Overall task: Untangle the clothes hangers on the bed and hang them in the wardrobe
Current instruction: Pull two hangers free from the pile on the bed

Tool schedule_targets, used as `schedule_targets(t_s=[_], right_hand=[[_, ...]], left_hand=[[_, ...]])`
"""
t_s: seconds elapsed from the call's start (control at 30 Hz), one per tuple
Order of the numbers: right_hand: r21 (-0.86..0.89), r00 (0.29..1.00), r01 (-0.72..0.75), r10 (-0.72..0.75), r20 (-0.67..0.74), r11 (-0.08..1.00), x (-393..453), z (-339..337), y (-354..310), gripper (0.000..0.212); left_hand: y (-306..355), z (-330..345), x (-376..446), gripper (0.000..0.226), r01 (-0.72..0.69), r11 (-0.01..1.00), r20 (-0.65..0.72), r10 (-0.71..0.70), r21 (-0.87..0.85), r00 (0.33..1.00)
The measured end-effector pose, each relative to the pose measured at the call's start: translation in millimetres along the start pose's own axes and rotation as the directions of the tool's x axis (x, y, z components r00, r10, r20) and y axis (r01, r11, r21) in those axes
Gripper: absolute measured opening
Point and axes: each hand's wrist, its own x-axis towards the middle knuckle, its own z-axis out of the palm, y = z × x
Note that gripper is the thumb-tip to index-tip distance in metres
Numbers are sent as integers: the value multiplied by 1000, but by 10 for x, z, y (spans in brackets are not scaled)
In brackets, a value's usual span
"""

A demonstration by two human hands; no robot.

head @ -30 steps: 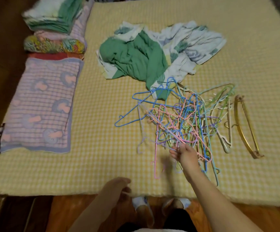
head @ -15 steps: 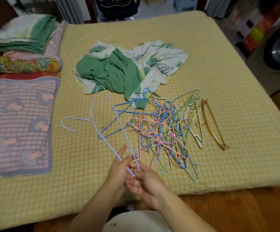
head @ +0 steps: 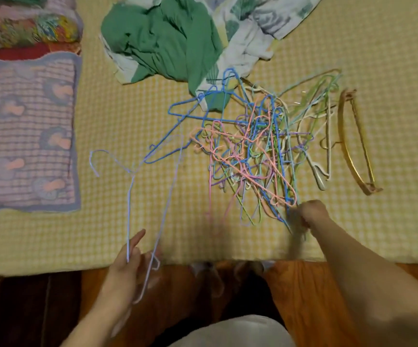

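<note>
On the bed (head: 390, 58), near its front edge, the hanger pile (head: 253, 156) lies tangled; single wires within it cannot be traced. Green cloth (head: 162, 38) covers the pile's far end and is cut off by the top of the frame. Right hand (head: 311, 212) is blurred at the pile's near edge: its fingers are curled around the wire ends, but which hanger they grip cannot be made out. Left hand (head: 130, 261) sits at the bed's edge, index extended, remaining fingers pinching the pale hanger (head: 130, 196) at its lower corner. That hanger stands apart from the pile, hook toward the pillow (head: 25, 131). One gold hanger (head: 353, 144) lies separate, right of the pile.

Half a second earlier both hands met on the pale hanger; the right has since moved to the pile, and the left alone holds the hanger.
</note>
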Motion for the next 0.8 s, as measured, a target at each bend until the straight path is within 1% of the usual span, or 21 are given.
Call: schedule_targets(t_s=[0.03, 0.1, 0.17, 0.2, 0.23, 0.3, 0.4, 0.43, 0.5, 0.53, 0.57, 0.6, 0.63, 0.67, 0.7, 0.73, 0.77, 0.8], right_hand=[[1, 999, 32, -32, 2, 999, 104, -26, -65, 15], [-68, 995, 98, -97, 17, 993, 290, -20, -192, 21], [-140, 993, 122, -119, 28, 983, 423, 36, -299, 23], [-125, 994, 110, -108, 24, 986, 414, 43, -357, 20], [-133, 995, 102, -104, -4, 986, 430, 66, -380, 20], [-178, 994, 87, -96, -43, 980, 402, 64, -424, 25], [-199, 990, 110, -125, -65, 974, 244, 16, -437, 23], [-203, 986, 126, -145, -83, 971, 175, -7, -430, 22], [-174, 969, 208, -227, -97, 962, -54, -59, -446, 18], [-110, 962, 254, -263, -75, 961, -173, -61, -453, 16], [-1, 956, 291, -291, -46, 957, -310, -81, -455, 18], [135, 957, 287, -289, -2, 948, -448, -80, -463, 22], [311, 964, 233, -260, 49, 922, -575, -90, -462, 25], [484, 968, 140, -222, 117, 864, -759, -147, -475, 24], [631, 960, 35, -202, 195, 775, -879, -172, -480, 23], [747, 945, -54, -208, 253, 663, -1070, -233, -488, 22], [820, 926, -112, -240, 291, 561, -1242, -274, -499, 22], [854, 911, -139, -272, 308, 502, -1394, -310, -520, 22]], left_hand=[[-30, 9, -20, 37, 6, 1000, -8, -6, -21, 1000], [-38, 82, -76, 36, 39, 995, -22, -41, -89, 999], [-25, 170, -109, 35, 60, 987, -37, -67, -152, 997], [-16, 210, -119, 35, 58, 983, -43, -66, -173, 997], [1, 248, -128, 36, 51, 982, -51, -62, -182, 997], [46, 304, -143, 36, 52, 980, -80, -68, -193, 994], [127, 326, -179, 36, 48, 978, -100, -70, -205, 993], [151, 324, -193, 36, 43, 978, -103, -65, -204, 993], [200, 327, -221, 34, 28, 979, -110, -51, -200, 993], [202, 320, -213, 34, 20, 981, -120, -44, -192, 992], [217, 327, -216, 33, 16, 983, -121, -39, -185, 992], [234, 334, -211, 33, 10, 985, -115, -30, -170, 993], [260, 352, -212, 32, -1, 988, -102, -15, -155, 995], [309, 380, -230, 31, -17, 990, -90, 4, -143, 996], [332, 416, -211, 31, -29, 991, -83, 18, -133, 996], [406, 430, -234, 30, -57, 992, -67, 50, -112, 996], [476, 453, -237, 30, -84, 992, -55, 79, -89, 995], [551, 468, -224, 30, -115, 991, -52, 111, -71, 992]])
